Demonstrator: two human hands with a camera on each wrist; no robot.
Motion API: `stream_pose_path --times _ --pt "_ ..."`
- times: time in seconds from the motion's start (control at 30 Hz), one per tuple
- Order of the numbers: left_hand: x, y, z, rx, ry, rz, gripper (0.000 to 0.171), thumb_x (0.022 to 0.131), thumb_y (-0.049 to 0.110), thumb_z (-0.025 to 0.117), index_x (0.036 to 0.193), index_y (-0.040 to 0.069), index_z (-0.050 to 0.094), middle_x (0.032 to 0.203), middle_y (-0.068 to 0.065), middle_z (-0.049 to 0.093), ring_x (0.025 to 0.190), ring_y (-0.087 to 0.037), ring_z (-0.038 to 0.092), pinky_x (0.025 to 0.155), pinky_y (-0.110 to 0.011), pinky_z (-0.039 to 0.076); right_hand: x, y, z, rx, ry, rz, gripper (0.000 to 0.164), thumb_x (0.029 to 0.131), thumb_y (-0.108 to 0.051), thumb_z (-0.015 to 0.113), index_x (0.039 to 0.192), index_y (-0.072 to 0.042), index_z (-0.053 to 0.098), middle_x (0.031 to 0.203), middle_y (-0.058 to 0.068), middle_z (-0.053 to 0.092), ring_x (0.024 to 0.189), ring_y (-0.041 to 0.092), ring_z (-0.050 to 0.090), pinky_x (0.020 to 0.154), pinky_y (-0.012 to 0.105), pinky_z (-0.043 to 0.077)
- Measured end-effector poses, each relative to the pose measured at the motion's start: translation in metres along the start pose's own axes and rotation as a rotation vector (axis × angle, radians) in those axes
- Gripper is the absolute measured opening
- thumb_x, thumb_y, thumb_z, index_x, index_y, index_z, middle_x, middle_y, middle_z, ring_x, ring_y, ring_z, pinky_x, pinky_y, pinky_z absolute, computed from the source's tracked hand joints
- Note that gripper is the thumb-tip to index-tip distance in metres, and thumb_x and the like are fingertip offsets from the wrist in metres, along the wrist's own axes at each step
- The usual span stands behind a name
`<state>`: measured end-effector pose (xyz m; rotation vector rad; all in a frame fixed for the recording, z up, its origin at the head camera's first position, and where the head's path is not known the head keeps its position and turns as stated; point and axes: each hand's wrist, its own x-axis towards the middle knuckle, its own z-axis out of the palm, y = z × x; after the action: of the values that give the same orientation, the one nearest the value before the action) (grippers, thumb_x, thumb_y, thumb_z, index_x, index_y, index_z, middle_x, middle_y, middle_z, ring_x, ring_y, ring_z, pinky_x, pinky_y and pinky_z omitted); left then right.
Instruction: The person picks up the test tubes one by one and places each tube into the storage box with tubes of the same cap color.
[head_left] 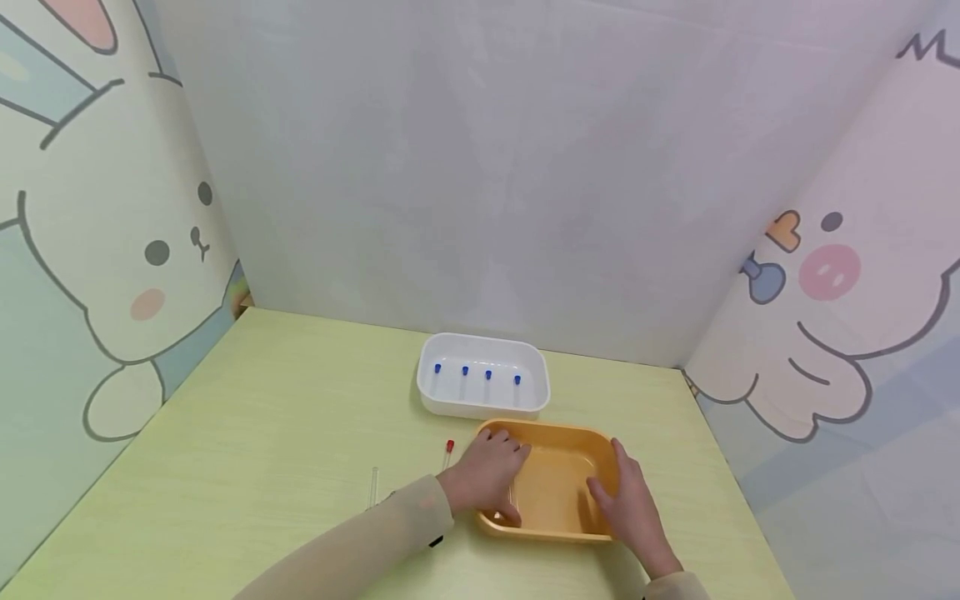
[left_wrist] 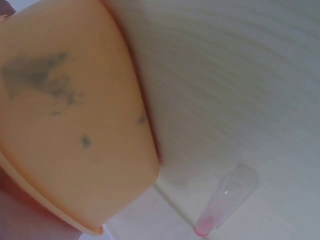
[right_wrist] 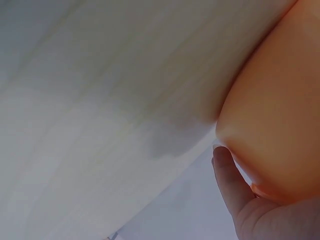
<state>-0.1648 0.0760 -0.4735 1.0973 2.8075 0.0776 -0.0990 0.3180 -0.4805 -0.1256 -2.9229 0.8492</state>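
A yellow-orange plastic basin (head_left: pixel 555 533) stands on the table. My left hand (head_left: pixel 487 471) grips its left side, with the fingers over the far-left rim and the thumb inside near the front. On the right rim, my right hand (head_left: pixel 633 508) has its thumb inside and its fingers along the outer wall. Something thin and clear lies in the basin beside my left hand, mostly hidden by it. Left of the basin are a red-capped clear tube (head_left: pixel 448 451), partly covered by my left hand, and a clear tube (head_left: pixel 373 486), partly covered by the sleeve.
Behind the basin is a white tray (head_left: pixel 483 410) with several blue-capped tubes (head_left: pixel 488 376) lying in a row. The pale green table (head_left: pixel 300 400) ends at a white curtain (head_left: pixel 480 167). Printed cartoon sheets hang on both sides.
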Motion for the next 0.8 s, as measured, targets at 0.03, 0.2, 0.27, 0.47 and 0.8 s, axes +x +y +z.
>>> stream_pose_path --times 0.03,0.2,0.27,0.47,0.8 --pt "0.000 -0.001 -0.001 -0.007 0.007 0.004 0.108 0.063 0.078 0.083 0.149 0.019 0.054 0.142 0.005 0.064 0.126 -0.017 0.055 0.111 -0.039 0.044 0.000 0.000 0.000 -0.002 0.000 0.001 0.078 0.097 -0.014 0.069 0.157 0.011 0.025 0.146 0.041 0.043 0.134 0.058 0.048 0.111 0.067 0.042" --pt "-0.006 -0.006 -0.013 -0.032 0.068 0.035 0.109 0.064 0.077 0.083 0.148 0.017 0.053 0.140 0.004 0.064 0.126 -0.016 0.056 0.113 -0.034 0.045 -0.001 -0.001 0.000 -0.008 -0.002 0.009 0.078 0.097 -0.015 0.068 0.157 0.010 0.025 0.146 0.042 0.042 0.134 0.058 0.047 0.112 0.067 0.041" --pt "-0.009 -0.008 -0.019 -0.052 0.090 0.039 0.109 0.064 0.076 0.084 0.149 0.016 0.052 0.140 0.004 0.064 0.126 -0.016 0.056 0.113 -0.032 0.045 -0.001 -0.001 0.000 -0.008 -0.002 0.007 0.078 0.097 -0.015 0.069 0.157 0.010 0.025 0.146 0.042 0.043 0.134 0.058 0.048 0.112 0.067 0.042" --pt "-0.019 -0.019 -0.042 -0.138 0.144 0.014 0.107 0.069 0.070 0.085 0.153 0.015 0.048 0.143 0.002 0.063 0.128 -0.018 0.056 0.113 -0.034 0.047 0.000 -0.001 -0.002 -0.008 -0.014 0.014 0.078 0.098 -0.015 0.068 0.157 0.010 0.024 0.147 0.042 0.041 0.134 0.059 0.047 0.112 0.067 0.041" --pt "-0.044 -0.051 -0.073 -0.208 0.247 -0.021 0.106 0.073 0.068 0.083 0.156 0.014 0.045 0.145 -0.003 0.062 0.132 -0.025 0.057 0.112 -0.043 0.049 0.001 -0.001 -0.002 0.010 -0.052 0.046 0.080 0.099 -0.018 0.066 0.159 0.009 0.020 0.151 0.041 0.037 0.137 0.058 0.044 0.115 0.067 0.039"
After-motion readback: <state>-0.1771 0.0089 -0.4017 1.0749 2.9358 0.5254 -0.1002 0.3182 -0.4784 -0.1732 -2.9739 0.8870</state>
